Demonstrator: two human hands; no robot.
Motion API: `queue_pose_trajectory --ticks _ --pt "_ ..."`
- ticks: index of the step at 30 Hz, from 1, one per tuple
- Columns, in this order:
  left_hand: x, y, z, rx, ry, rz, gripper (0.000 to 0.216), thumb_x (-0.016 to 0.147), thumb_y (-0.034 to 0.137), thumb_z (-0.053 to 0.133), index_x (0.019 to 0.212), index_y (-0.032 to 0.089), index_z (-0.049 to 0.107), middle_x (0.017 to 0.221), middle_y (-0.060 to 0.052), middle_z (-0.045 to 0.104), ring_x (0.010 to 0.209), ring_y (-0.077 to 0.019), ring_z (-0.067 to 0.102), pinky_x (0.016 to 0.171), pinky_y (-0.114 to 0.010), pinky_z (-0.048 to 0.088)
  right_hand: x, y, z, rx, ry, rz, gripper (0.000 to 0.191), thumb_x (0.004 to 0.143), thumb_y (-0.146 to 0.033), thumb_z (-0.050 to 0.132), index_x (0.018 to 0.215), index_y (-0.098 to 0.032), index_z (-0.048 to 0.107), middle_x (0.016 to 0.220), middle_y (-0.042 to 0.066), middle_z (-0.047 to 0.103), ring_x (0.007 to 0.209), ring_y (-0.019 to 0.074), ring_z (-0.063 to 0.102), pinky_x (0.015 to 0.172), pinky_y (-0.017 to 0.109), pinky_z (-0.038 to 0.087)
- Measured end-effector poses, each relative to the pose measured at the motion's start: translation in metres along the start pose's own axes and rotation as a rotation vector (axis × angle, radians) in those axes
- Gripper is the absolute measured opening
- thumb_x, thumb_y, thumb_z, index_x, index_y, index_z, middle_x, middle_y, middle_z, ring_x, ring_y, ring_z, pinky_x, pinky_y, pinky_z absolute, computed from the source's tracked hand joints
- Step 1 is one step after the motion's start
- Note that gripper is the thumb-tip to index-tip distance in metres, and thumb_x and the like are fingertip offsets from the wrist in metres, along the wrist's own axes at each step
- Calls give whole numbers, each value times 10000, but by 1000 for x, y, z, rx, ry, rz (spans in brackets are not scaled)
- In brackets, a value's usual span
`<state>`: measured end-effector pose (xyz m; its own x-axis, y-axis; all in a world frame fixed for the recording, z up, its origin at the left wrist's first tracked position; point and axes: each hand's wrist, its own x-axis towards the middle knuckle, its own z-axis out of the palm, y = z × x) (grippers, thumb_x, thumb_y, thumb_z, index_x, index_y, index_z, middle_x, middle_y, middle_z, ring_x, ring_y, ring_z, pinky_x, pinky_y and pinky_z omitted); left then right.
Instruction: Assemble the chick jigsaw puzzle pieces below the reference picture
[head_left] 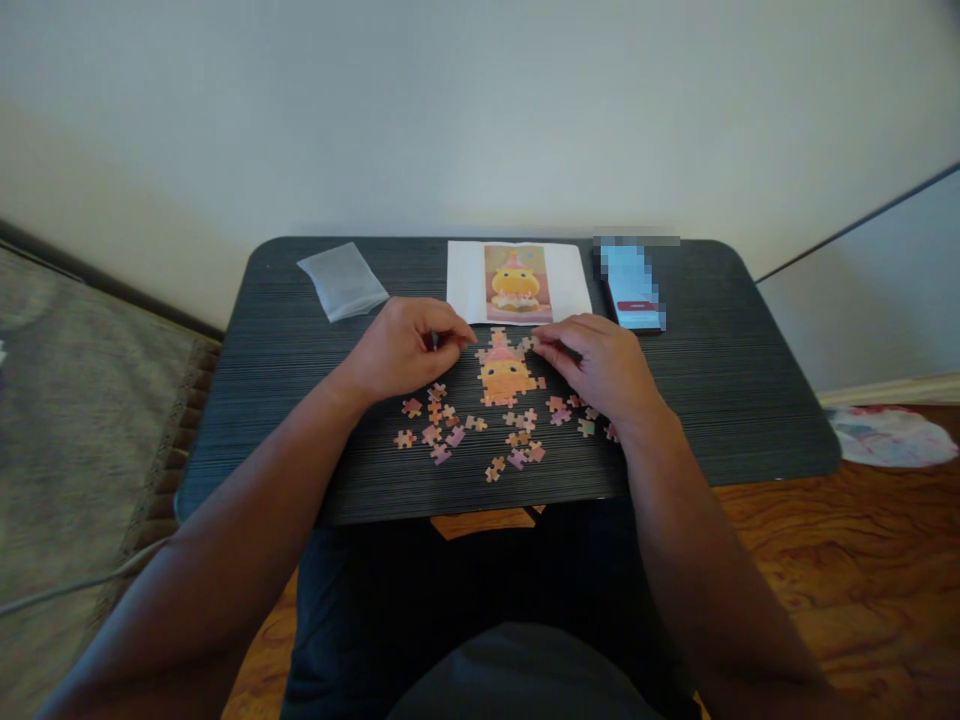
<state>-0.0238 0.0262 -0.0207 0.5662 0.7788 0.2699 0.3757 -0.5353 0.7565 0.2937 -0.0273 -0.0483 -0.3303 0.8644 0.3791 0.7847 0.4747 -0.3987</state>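
Observation:
A partly joined orange and pink jigsaw (505, 375) lies in the middle of a small dark table (720, 400). My left hand (405, 347) rests just left of it, fingers curled, fingertips at the jigsaw's upper left edge. My right hand (596, 362) lies just right of it, fingers pinched on a small puzzle piece (529, 343) at the jigsaw's top. Several loose pieces (450, 430) are scattered in front of and between both hands. What the left fingers grip is too small to name.
A white sheet with the reference picture (517, 281) lies behind the jigsaw. A clear plastic bag (342, 281) sits at the back left, a phone (632, 285) at the back right. Carpet lies left of the table, wood floor to the right.

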Motion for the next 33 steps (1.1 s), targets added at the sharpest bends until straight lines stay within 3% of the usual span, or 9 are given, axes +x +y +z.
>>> queue_pose_trajectory --ticks 4,7,12,18,25,33 --pt "-1 -5 2 163 -23 178 294 955 179 683 1094 195 942 1022 -90 869 879 -198 787 802 -350 641 0 0 1 8 17 6 186 1144 -311 752 1253 -289 900 1219 91 913 1141 324 843 1057 549 668" --pt "-1 -10 7 247 -27 268 286 1057 232 683 1152 180 948 1162 -139 887 1057 -260 825 969 -429 667 1 -2 3 -8 23 6 178 1147 -313 752 1244 -267 895 1196 100 908 1132 329 837 1042 547 666" --pt "1 -14 14 293 -60 315 270 1139 302 716 1262 234 947 1401 -123 901 1278 -312 806 1175 -526 628 3 -4 6 -23 8 20 177 1139 -302 755 1252 -300 891 1224 81 900 1167 329 825 1053 553 658" --pt "3 -9 19 304 -93 333 333 1161 349 716 1378 198 916 1504 -161 870 1374 -349 778 1241 -581 607 6 -6 9 -30 -13 28 177 1141 -287 749 1237 -287 897 1232 95 898 1188 342 826 1056 553 660" --pt "4 -16 25 293 -91 348 293 1163 331 716 1330 211 925 1467 -152 885 1368 -339 791 1245 -578 607 8 -8 11 -50 -22 44 191 1145 -274 748 1262 -256 898 1286 109 903 1226 358 830 1081 568 665" --pt "5 -14 25 292 -102 335 273 1169 336 712 1286 229 934 1417 -131 905 1335 -323 801 1215 -557 620 8 -7 13 -23 -10 50 209 1140 -278 744 1277 -311 899 1291 85 903 1230 344 824 1072 565 664"
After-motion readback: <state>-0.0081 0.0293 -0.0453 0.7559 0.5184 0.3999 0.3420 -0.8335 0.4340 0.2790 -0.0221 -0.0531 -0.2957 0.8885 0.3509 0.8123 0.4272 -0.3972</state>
